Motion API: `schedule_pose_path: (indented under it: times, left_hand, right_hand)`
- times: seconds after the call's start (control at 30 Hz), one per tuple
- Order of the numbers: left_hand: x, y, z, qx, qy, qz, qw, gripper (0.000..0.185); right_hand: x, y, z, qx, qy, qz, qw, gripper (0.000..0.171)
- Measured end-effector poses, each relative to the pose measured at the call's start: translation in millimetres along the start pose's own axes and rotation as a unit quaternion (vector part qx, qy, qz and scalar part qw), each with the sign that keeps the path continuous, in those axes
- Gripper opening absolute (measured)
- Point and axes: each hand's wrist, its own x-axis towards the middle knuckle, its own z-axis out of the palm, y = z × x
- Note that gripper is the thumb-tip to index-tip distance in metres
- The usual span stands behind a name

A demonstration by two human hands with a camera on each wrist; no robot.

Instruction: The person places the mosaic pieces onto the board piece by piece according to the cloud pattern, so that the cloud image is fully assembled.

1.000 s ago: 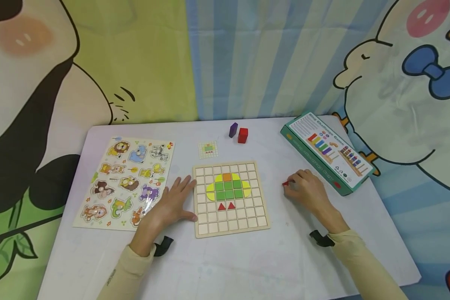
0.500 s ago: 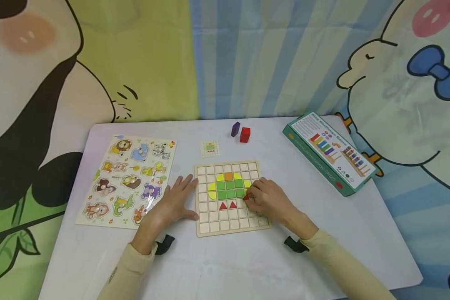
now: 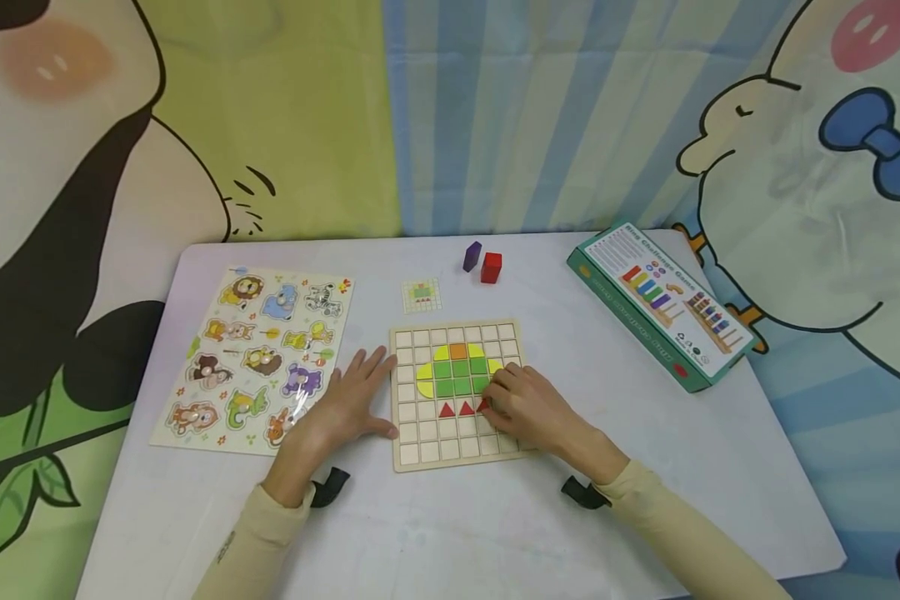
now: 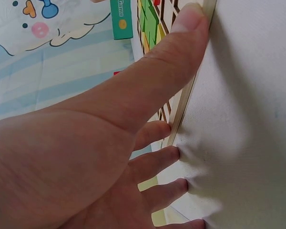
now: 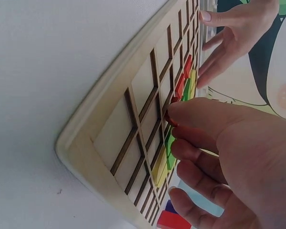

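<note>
A wooden grid board (image 3: 412, 454) lies on the white table, holding green squares (image 3: 459, 377), yellow pieces, an orange square and two red triangles (image 3: 456, 409). My right hand (image 3: 492, 402) rests on the board and pinches a small red piece (image 3: 483, 406) right beside those triangles; the right wrist view shows the red piece (image 5: 170, 119) under my thumb, down in a cell. My left hand (image 3: 363, 392) lies flat on the table, fingers straight against the board's left edge (image 4: 186, 95).
An animal puzzle sheet (image 3: 258, 358) lies left of my left hand. A small pattern card (image 3: 421, 295), a purple block (image 3: 472, 257) and a red block (image 3: 491, 267) sit behind the board. A green game box (image 3: 660, 304) lies at the right.
My right hand carried the red piece from the table at the right onto the board, then lowered it beside the two red triangles. The left hand stayed put.
</note>
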Motion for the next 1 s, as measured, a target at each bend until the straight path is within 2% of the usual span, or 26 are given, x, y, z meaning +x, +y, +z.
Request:
schedule_pose_path:
  times: [0.23,0.57,0.8,1.0]
  left_hand:
    - [-0.4,0.1,1.4,-0.003,0.001,0.000,1.0000,0.115]
    - [-2.6,-0.1,1.4,-0.006,0.003,0.001,1.0000,0.114]
    - [-2.1,-3.2,5.5,-0.014,-0.005,-0.003,0.9999,0.114]
    - [-2.6,-2.5,13.3,-0.021,-0.010,-0.005,0.9997,0.114]
  right_hand:
    - [-3,-3,-1,0.000,-0.014,-0.002,1.000,0.021]
    - [-11,-8,9,-0.065,0.042,-0.043,0.996,0.015]
    - [-12,-7,3,-0.034,0.040,-0.014,0.999,0.018]
    - [-16,4,-6,-0.020,0.069,0.009,0.997,0.019]
